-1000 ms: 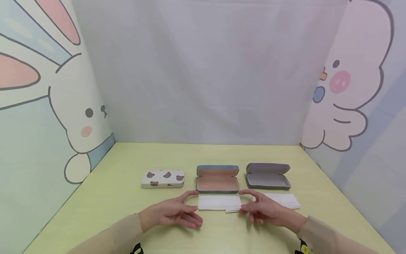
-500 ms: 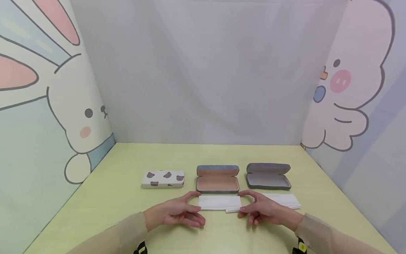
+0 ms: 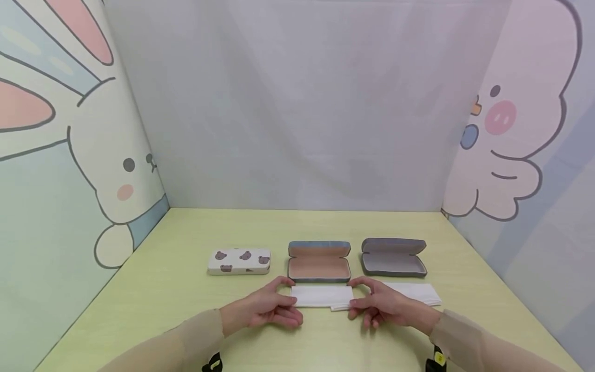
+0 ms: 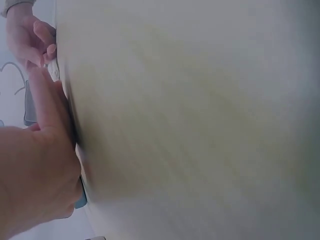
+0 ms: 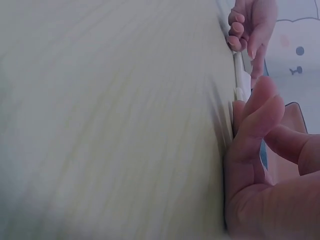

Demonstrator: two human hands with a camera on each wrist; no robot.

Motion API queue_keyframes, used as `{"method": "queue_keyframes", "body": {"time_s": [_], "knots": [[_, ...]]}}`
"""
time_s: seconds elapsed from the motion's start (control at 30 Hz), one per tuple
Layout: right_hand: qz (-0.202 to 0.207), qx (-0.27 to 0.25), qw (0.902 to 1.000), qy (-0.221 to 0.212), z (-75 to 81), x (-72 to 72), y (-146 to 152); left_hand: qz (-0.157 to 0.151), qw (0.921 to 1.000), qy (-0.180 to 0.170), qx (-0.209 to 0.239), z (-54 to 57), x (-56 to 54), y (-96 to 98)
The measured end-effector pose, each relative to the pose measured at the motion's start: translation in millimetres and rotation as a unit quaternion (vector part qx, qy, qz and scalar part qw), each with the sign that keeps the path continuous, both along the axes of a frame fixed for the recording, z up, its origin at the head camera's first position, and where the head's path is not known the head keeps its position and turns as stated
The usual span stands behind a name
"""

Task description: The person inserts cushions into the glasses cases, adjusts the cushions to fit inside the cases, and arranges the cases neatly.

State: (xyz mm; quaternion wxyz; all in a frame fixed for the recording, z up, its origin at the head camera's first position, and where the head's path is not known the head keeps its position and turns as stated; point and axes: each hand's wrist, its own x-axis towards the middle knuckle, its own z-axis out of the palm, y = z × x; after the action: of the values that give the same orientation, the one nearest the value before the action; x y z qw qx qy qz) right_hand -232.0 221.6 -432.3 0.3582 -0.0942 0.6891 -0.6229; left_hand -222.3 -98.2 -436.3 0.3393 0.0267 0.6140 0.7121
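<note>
A folded white cloth [image 3: 322,296] lies flat on the table in front of the middle glasses case [image 3: 319,268], which stands with its lid up and shows a peach lining. At the cloth's left end is my left hand [image 3: 267,306], thumb by the edge and index finger near the far corner. My right hand [image 3: 383,306] is at the other end in a mirrored pose, thumb and index finger spread apart. Neither hand visibly pinches the cloth. In the right wrist view, the right hand [image 5: 260,165] rests low against the table, its other fingers loosely bent.
To the left lies a closed white glasses case [image 3: 239,262] with a bear print. A dark grey glasses case [image 3: 393,257] stands open at the right, with a second white cloth [image 3: 413,293] before it, partly behind my right hand. Cartoon-printed curtains surround the table [image 3: 307,225].
My left hand has moved right, up to the cloth's left end. My right hand has shifted slightly left at the other end. Cloths and cases stay where they were.
</note>
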Motion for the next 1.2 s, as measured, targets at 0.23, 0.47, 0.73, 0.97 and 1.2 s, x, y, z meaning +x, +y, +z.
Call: {"method": "queue_keyframes", "body": {"time_s": [0.23, 0.47, 0.73, 0.97, 1.2], "knots": [[-0.013, 0.023, 0.9995, 0.019, 0.2, 0.5, -2, 0.022, 0.9993, 0.014, -0.027, 1.4, 0.4, 8.8], [-0.018, 0.033, 0.9990, 0.024, -1.2, -2.2, -5, 0.048, 0.9972, 0.029, -0.048, 3.6, 1.1, 15.2], [-0.014, 0.042, 0.9984, 0.035, -0.3, -2.0, -8, 0.070, 0.9941, 0.035, -0.075, 5.0, 5.2, 18.5], [-0.011, 0.050, 0.9980, 0.038, 1.4, -3.4, -11, 0.075, 0.9931, 0.039, -0.081, 8.6, 7.2, 21.4], [-0.016, 0.055, 0.9973, 0.046, 1.8, -3.0, -12, 0.084, 0.9921, 0.040, -0.085, 7.6, 6.1, 25.4]]}}
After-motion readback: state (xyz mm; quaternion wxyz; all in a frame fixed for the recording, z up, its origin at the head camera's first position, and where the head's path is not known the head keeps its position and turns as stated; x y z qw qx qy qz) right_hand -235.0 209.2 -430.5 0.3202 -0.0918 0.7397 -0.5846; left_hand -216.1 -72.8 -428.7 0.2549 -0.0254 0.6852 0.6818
